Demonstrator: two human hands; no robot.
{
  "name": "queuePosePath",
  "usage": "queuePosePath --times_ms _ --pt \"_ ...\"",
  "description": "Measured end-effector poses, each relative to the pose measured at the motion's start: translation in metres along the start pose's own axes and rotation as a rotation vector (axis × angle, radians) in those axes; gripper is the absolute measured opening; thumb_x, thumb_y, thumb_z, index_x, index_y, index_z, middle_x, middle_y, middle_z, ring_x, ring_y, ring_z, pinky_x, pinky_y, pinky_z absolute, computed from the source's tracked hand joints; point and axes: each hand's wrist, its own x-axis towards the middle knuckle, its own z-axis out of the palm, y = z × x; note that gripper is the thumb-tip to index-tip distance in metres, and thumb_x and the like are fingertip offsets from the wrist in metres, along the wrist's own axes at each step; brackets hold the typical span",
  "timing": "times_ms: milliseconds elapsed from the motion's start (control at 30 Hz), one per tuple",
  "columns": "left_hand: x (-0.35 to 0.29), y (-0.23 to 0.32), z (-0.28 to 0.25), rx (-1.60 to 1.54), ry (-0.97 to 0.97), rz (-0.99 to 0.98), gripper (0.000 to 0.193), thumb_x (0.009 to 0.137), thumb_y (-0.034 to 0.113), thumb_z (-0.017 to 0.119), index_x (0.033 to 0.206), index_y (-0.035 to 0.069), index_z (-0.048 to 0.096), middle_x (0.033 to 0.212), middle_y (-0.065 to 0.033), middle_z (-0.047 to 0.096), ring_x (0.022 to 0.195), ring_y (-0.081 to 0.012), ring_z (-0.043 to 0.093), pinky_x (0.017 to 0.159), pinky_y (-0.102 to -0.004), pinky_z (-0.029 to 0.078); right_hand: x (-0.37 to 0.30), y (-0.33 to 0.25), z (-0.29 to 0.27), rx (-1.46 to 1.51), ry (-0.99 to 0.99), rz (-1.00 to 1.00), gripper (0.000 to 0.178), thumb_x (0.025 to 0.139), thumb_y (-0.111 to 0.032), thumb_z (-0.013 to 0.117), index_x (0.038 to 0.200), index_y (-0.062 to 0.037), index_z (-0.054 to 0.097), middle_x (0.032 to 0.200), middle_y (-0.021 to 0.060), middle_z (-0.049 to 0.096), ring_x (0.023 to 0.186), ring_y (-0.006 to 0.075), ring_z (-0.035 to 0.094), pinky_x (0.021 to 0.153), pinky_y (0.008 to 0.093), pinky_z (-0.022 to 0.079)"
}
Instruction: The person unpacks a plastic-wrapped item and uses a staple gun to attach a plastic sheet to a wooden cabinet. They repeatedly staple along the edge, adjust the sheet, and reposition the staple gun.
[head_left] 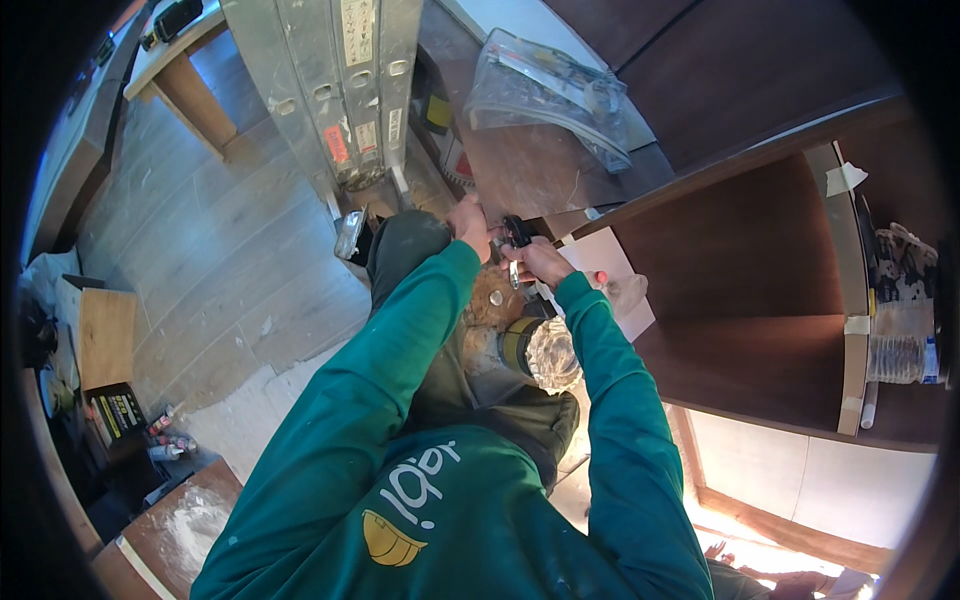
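Note:
My right hand [545, 262] is closed around a small black and silver hand tool [516, 232], whose exact kind I cannot make out. A short shiny metal part shows just below the fingers. Beside it on the left, my left hand [470, 228] has its fingers curled at the edge of a brown panel [540, 180]; whatever they pinch is hidden. Under my hands lies a dusty brown surface with a small round pale disc [496, 298]. Nearer to me, by my right forearm, rests a round container [550, 355] with a dark and yellow side and a crinkled shiny face.
A clear plastic bag [550, 95] with tools lies on the brown panel. A folded metal ladder [325, 90] stands ahead on the left. Brown shelving [740, 240] rises on the right, with a white sheet [625, 300] before it. A wooden box [107, 338] sits far left.

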Motion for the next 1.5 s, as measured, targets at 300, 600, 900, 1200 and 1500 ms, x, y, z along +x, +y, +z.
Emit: queuePosePath --times_ms 300,600,900,1200,1500 --pt "0.008 0.000 0.004 -0.041 0.122 -0.018 0.024 0.090 0.027 0.050 0.100 0.007 0.061 0.092 -0.0065 0.064 0.074 -0.0216 0.060 0.067 -0.0384 0.051 0.001 -0.006 0.001 -0.099 0.029 0.005 0.028 0.093 -0.029 0.061 0.107 -0.0054 0.064 0.094 0.0063 0.070 0.084 0.0135 0.064 0.073 0.0292 0.048" --pt "0.011 -0.002 0.002 -0.042 0.111 0.024 0.020 0.090 0.024 0.050 0.096 0.008 0.062 0.089 -0.0038 0.064 0.075 -0.0189 0.061 0.065 -0.0364 0.049 0.000 -0.022 0.006 -0.033 0.031 -0.038 0.029 0.091 -0.029 0.061 0.104 -0.0028 0.065 0.091 0.0071 0.069 0.082 0.0152 0.065 0.071 0.0302 0.049" --pt "0.006 -0.004 0.004 -0.111 0.029 0.049 0.025 0.087 0.024 0.054 0.094 0.001 0.061 0.085 -0.0085 0.064 0.066 -0.0236 0.061 0.056 -0.0360 0.049 0.006 -0.027 0.006 -0.080 0.030 0.049 0.023 0.093 -0.028 0.059 0.094 -0.0049 0.065 0.080 0.0038 0.065 0.068 0.0145 0.065 0.060 0.0286 0.048" --pt "0.001 -0.002 0.004 -0.119 0.025 0.000 0.024 0.091 0.021 0.049 0.098 0.001 0.059 0.090 -0.0101 0.064 0.071 -0.0220 0.063 0.059 -0.0351 0.051 0.004 -0.024 0.001 -0.077 0.023 0.040 0.017 0.092 -0.023 0.059 0.096 -0.0073 0.062 0.073 0.0028 0.061 0.065 0.0154 0.064 0.056 0.0305 0.046" --pt "-0.003 -0.001 0.006 -0.233 -0.011 0.027 0.020 0.086 0.020 0.054 0.089 0.002 0.062 0.081 -0.0081 0.064 0.062 -0.0222 0.061 0.053 -0.0344 0.048 -0.001 -0.032 0.005 -0.093 0.060 0.020 0.025 0.092 -0.031 0.059 0.089 -0.0062 0.060 0.067 0.0039 0.059 0.058 0.0163 0.061 0.051 0.0314 0.043"
